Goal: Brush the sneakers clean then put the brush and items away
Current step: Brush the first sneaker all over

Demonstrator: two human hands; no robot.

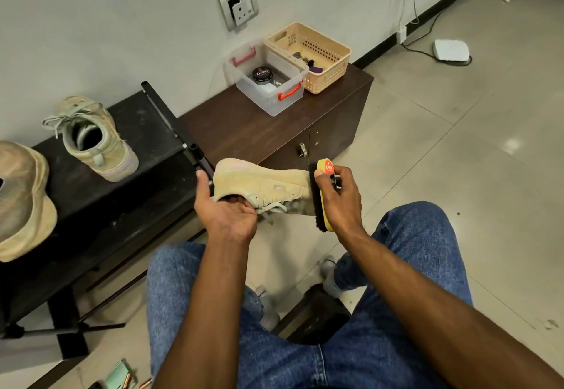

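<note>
A seated person in blue jeans holds a tan sneaker above the floor, the left hand tucked into its opening, grip clamped around the shoe. The right hand has its grip clamped on a yellow-backed brush, dark bristles against the sneaker's toe. The second sneaker stands on a black bench beside a tan hat. On a brown cabinet near the wall sit a clear box with a polish tin and a beige basket.
</note>
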